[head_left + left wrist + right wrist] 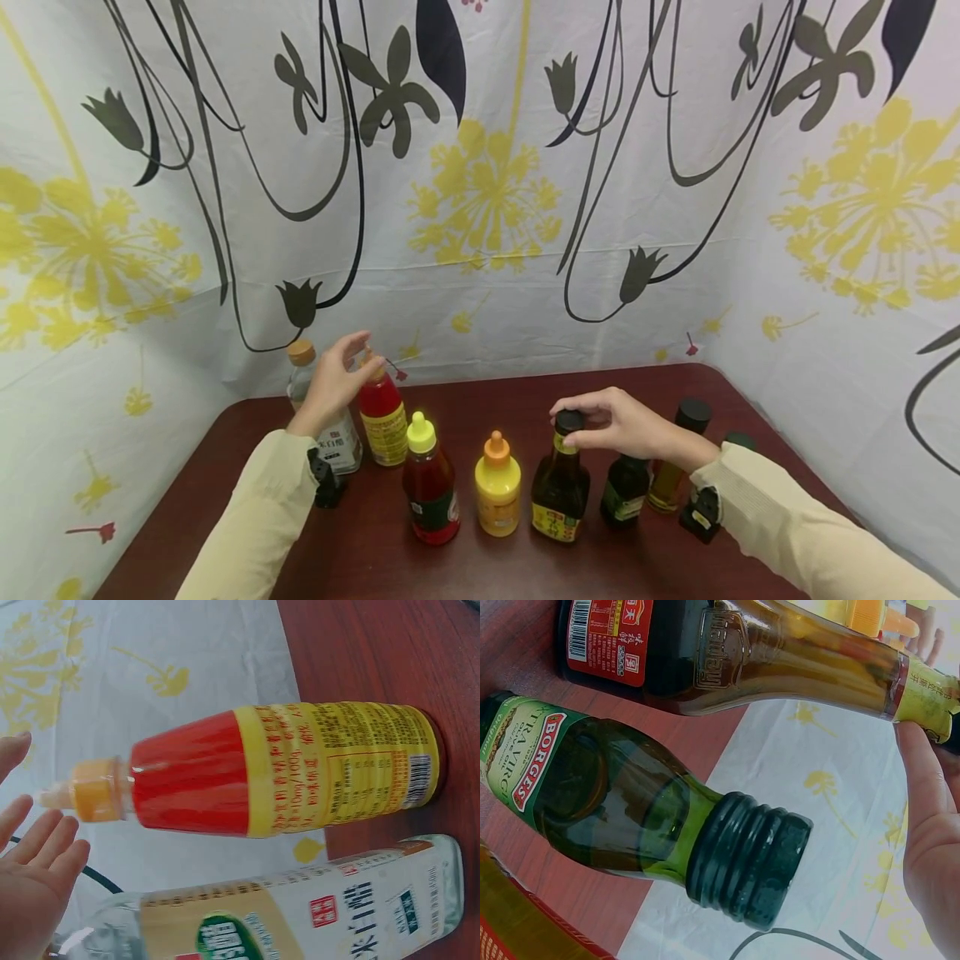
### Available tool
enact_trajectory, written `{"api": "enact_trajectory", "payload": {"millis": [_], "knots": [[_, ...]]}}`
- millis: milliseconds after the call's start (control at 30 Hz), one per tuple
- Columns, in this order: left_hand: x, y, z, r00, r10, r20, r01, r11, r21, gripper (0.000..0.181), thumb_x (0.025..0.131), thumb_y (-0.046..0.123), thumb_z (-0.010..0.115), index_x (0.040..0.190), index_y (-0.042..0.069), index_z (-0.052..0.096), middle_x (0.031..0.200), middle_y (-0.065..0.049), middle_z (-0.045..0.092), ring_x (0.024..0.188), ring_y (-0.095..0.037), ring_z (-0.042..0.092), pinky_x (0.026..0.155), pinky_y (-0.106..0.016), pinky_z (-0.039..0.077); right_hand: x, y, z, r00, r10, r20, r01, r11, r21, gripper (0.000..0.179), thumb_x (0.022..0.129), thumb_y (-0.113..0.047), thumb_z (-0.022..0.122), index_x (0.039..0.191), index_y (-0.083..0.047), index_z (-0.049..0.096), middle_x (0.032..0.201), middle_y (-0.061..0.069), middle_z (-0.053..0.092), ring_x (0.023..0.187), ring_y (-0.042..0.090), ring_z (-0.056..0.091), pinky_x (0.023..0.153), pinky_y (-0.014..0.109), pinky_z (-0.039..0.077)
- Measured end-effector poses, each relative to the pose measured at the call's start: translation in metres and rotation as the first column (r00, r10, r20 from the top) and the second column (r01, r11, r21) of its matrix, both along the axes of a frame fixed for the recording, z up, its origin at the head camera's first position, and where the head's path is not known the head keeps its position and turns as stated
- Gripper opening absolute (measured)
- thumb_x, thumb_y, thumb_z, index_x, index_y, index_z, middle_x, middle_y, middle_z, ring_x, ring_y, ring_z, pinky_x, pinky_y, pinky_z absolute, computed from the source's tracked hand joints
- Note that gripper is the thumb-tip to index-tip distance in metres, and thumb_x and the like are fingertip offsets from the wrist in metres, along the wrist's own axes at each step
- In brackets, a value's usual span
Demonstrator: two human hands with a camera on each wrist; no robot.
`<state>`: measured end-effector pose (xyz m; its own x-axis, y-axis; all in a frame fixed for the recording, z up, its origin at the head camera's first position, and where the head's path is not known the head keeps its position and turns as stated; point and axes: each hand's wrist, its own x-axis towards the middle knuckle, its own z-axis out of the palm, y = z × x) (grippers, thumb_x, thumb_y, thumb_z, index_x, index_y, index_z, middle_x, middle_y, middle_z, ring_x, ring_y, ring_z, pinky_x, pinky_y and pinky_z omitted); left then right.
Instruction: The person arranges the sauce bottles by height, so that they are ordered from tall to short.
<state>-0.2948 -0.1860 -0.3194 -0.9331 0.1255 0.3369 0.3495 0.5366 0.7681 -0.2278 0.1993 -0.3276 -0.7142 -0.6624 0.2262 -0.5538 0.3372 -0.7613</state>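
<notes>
My left hand [337, 383] is at the top of a red-and-yellow squeeze bottle [382, 421], thumb and fingers spread on either side of its pale nozzle [56, 796]. The fingers look loose, with a gap to the nozzle in the left wrist view. Close beside it stands a clear white rice vinegar bottle [341, 442], partly behind the left hand. My right hand [622, 423] pinches the black-capped top of a dark soy sauce bottle [558, 492] between thumb and fingers. The bottle stands upright on the table. Beside it is a green olive oil bottle [592, 787], its cap hidden by the hand in the head view.
Between the hands stand a red sauce bottle [429, 492] with a yellow-green cap and a yellow squeeze bottle [498, 492] with an orange cap. A dark-capped oil bottle [692, 415] and a green cap [741, 439] show behind my right wrist. Patterned cloth [480, 333] backs the dark red table [375, 567].
</notes>
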Motion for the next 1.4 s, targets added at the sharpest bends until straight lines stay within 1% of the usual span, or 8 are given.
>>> {"api": "enact_trajectory", "payload": {"millis": [200, 367, 500, 600, 733, 967, 1100, 1400], "knots": [[0.009, 0.001, 0.012, 0.998, -0.003, -0.057, 0.0, 0.999, -0.04, 0.056, 0.084, 0.027, 0.061, 0.132, 0.007, 0.039, 0.135, -0.015, 0.036, 0.123, -0.03, 0.034, 0.098, -0.044, 0.031, 0.0, 0.001, 0.0, 1.0, -0.008, 0.003, 0.008, 1.0, 0.003, 0.035, 0.083, -0.02, 0.063, 0.115, -0.008, 0.057, 0.103, 0.009, 0.061, 0.082, 0.013, 0.062, 0.069, 0.031, 0.052], [0.017, 0.003, 0.017, 0.985, -0.029, -0.172, 0.022, 0.999, -0.041, 0.051, 0.083, 0.02, 0.063, 0.128, 0.005, 0.044, 0.133, -0.014, 0.037, 0.123, -0.029, 0.033, 0.098, -0.045, 0.031, -0.001, 0.001, -0.001, 1.0, -0.002, -0.005, 0.002, 1.0, -0.001, 0.035, 0.083, -0.02, 0.063, 0.115, -0.008, 0.057, 0.104, 0.007, 0.061, 0.083, 0.014, 0.062, 0.07, 0.031, 0.051], [0.027, 0.007, 0.019, 0.968, -0.086, -0.237, 0.078, 0.996, -0.044, 0.049, 0.082, 0.015, 0.064, 0.126, 0.004, 0.046, 0.133, -0.014, 0.036, 0.123, -0.028, 0.031, 0.097, -0.048, 0.031, -0.001, 0.001, -0.003, 1.0, 0.006, -0.015, -0.006, 1.0, -0.004, 0.035, 0.083, -0.019, 0.063, 0.115, -0.007, 0.057, 0.104, 0.007, 0.061, 0.083, 0.013, 0.062, 0.07, 0.03, 0.051], [0.034, 0.012, 0.019, 0.956, -0.147, -0.253, 0.136, 0.989, -0.061, 0.049, 0.081, 0.015, 0.065, 0.125, 0.006, 0.047, 0.131, -0.012, 0.039, 0.121, -0.026, 0.034, 0.096, -0.049, 0.032, -0.001, 0.001, -0.002, 1.0, 0.009, -0.018, -0.009, 1.0, -0.006, 0.035, 0.083, -0.019, 0.063, 0.115, -0.007, 0.057, 0.104, 0.008, 0.061, 0.082, 0.013, 0.062, 0.069, 0.031, 0.052], [0.045, 0.019, 0.018, 0.946, -0.22, -0.238, 0.21, 0.975, -0.067, 0.047, 0.081, 0.016, 0.066, 0.124, 0.009, 0.049, 0.129, -0.009, 0.043, 0.118, -0.024, 0.039, 0.094, -0.048, 0.035, 0.0, 0.001, -0.002, 1.0, 0.013, -0.019, -0.013, 1.0, -0.008, 0.035, 0.083, -0.019, 0.062, 0.115, -0.006, 0.057, 0.104, 0.009, 0.061, 0.082, 0.014, 0.062, 0.069, 0.031, 0.052], [0.06, 0.027, 0.013, 0.942, -0.274, -0.195, 0.283, 0.959, 0.017, 0.042, 0.082, 0.015, 0.064, 0.122, 0.01, 0.051, 0.123, -0.006, 0.049, 0.115, -0.02, 0.044, 0.093, -0.04, 0.038, -0.002, 0.0, -0.003, 0.999, 0.011, -0.045, -0.012, 1.0, -0.007, 0.035, 0.082, -0.019, 0.063, 0.115, -0.007, 0.057, 0.105, 0.008, 0.061, 0.083, 0.013, 0.062, 0.069, 0.03, 0.052], [0.068, 0.031, 0.006, 0.94, -0.308, -0.145, 0.314, 0.949, 0.02, 0.042, 0.083, 0.017, 0.063, 0.123, 0.011, 0.05, 0.123, -0.007, 0.049, 0.115, -0.021, 0.044, 0.093, -0.036, 0.039, -0.002, 0.001, -0.003, 0.999, 0.007, -0.031, -0.008, 1.0, -0.009, 0.035, 0.083, -0.019, 0.063, 0.115, -0.007, 0.057, 0.105, 0.008, 0.061, 0.082, 0.013, 0.062, 0.067, 0.031, 0.052], [0.076, 0.037, -0.014, 0.937, -0.349, -0.009, 0.349, 0.937, 0.028, 0.044, 0.082, 0.022, 0.064, 0.122, 0.012, 0.049, 0.121, -0.008, 0.051, 0.114, -0.024, 0.045, 0.094, -0.048, 0.035, -0.001, 0.0, -0.004, 1.0, 0.004, -0.029, -0.004, 1.0, -0.014, 0.035, 0.083, -0.019, 0.063, 0.115, -0.007, 0.057, 0.105, 0.008, 0.061, 0.082, 0.013, 0.062, 0.066, 0.031, 0.052]]}}
